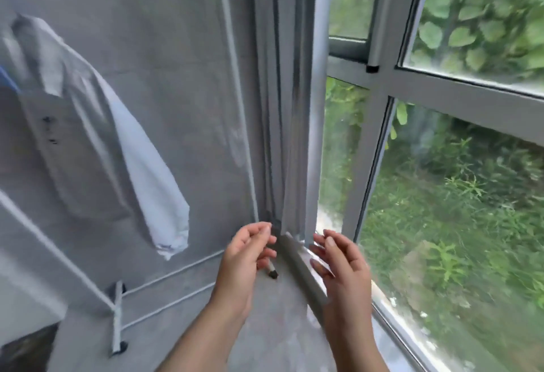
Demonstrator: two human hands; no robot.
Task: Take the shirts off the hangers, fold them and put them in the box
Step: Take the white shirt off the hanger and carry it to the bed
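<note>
Glazing fills the right half of the view: a grey-framed window (382, 83) with blurred green foliage (471, 195) behind it, running from about 12 o'clock down to 4 o'clock. Grey wall (164, 77) occupies the left half, meeting the window frame at a corner near centre. Against that wall stands a white clothes rack (232, 77), its top rail at 11 o'clock and its black-capped feet at 7 o'clock. Concrete floor (265, 313) lies at 6 o'clock.

Hanging at 9 to 10 o'clock is a pale grey shirt (82, 136) with dark buttons, motion-blurred, one long sleeve drooping toward centre. It appears to hang on a blue hanger (8, 79), of which only a tip shows at the left edge. The shirt lies well apart from both hands, up and to their left, at roughly 10 o'clock from them; its cuff is the nearest part.

Both forearms enter from 6 o'clock. The left hand (247, 254) is raised just below centre, fingers loosely curled, grasping nothing. The right hand (338, 260), just beside it toward 3 o'clock, is released, fingers relaxed and nearly straight, palm facing the left hand, also empty.
</note>
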